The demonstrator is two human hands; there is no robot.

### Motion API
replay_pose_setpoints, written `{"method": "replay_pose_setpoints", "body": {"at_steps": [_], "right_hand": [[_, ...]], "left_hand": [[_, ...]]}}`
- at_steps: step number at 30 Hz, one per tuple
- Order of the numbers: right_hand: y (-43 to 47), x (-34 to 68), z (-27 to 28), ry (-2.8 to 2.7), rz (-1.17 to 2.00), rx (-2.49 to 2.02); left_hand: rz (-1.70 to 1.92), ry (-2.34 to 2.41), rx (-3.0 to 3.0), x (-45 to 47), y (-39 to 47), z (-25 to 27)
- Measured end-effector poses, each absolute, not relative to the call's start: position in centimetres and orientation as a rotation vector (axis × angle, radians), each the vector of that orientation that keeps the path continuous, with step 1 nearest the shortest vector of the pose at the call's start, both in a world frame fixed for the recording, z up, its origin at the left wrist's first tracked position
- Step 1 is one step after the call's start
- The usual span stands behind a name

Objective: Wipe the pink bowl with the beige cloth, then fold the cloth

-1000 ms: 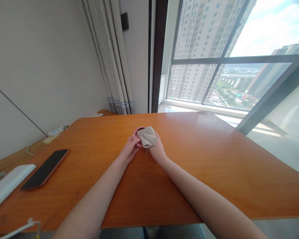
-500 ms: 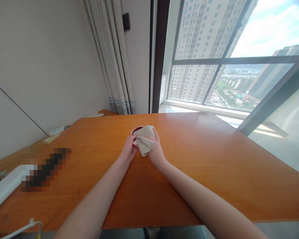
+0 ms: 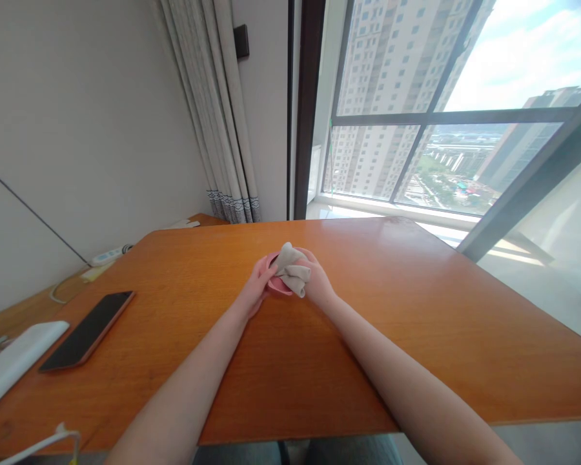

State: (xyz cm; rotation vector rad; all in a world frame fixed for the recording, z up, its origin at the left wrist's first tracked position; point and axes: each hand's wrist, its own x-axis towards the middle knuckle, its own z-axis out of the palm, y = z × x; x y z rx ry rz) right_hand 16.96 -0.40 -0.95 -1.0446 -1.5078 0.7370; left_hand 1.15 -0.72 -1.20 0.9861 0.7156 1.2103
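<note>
Pink and open-topped, a round container sits between two bare hands over a wooden table. At its left side, the left hand grips the rim; at its right, the right hand clasps a grey cloth bunched across the opening, fingers partly hidden. Well to the container's left lies a dark-screened phone; beyond it hangs a pale curtain.

Pink container partly hidden behind cloth
</note>
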Motion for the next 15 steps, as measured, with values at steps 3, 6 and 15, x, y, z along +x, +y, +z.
{"method": "replay_pose_setpoints", "body": {"at_steps": [3, 6, 15], "right_hand": [[-1.1, 16.5, -1.2, -1.623, 0.663, -1.070], [-1.8, 15.0, -2.0, -1.555, 0.700, -1.018], [-1.1, 13.5, -2.3, -1.280, 0.847, -0.926]], "left_hand": [[1.243, 0.757, 0.968, 1.0, -0.6, -1.3], [1.325, 0.683, 0.949, 1.1, -0.6, -0.8], [1.250, 0.652, 0.921, 1.7, -1.3, -0.4]]}}
